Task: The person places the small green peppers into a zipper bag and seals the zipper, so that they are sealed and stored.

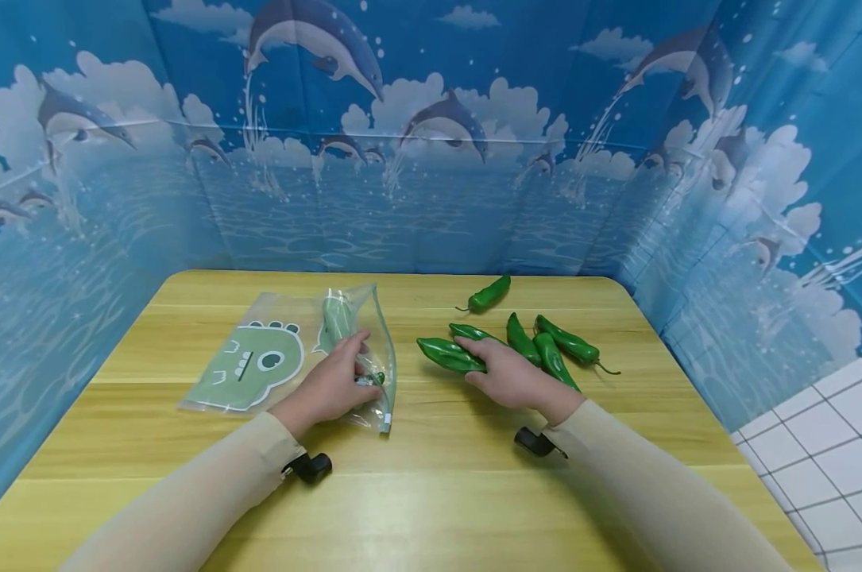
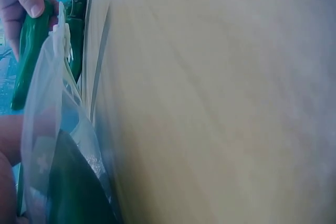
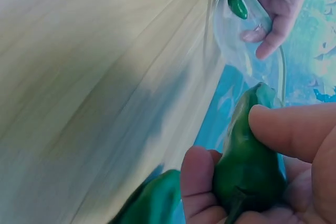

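The right hand [image 1: 508,375] gripped a glossy, tapered green pepper [image 1: 446,355] just left of loose green peppers [image 1: 522,340] on the yellow wooden table [image 1: 452,508]. Leftward, the left hand [image 1: 330,381] held a clear, cartoon-printed plastic bag [image 1: 309,314] containing another pepper [image 2: 76,182].

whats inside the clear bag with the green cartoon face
Inside the clear bag, at least one green pepper can be seen. The left grip and the green print hide parts of it, so I can't tell whether more lie inside.
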The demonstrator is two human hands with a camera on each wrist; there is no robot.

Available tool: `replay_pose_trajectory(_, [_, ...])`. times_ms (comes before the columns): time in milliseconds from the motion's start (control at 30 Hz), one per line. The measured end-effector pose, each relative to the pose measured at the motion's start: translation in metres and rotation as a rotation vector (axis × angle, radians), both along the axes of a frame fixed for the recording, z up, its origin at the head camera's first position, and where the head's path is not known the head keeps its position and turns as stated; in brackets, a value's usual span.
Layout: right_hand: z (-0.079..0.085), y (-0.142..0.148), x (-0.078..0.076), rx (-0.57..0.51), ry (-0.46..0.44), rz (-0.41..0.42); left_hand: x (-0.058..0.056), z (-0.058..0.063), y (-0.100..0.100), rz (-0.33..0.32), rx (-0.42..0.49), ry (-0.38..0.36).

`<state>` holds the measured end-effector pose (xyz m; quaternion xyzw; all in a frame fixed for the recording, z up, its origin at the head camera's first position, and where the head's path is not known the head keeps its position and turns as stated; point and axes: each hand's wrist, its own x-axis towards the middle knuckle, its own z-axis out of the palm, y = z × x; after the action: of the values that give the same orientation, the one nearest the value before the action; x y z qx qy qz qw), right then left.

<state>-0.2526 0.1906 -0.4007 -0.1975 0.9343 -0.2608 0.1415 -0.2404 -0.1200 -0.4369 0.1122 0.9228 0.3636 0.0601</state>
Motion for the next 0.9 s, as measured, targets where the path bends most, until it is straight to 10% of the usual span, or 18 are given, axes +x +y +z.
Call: replay_pose_trajectory(900, [-0.007, -0.053, -0.012, 0.042, 0.065, -0.013, 0.000, -0.001, -0.001, -0.032, 0.037, 0.027])
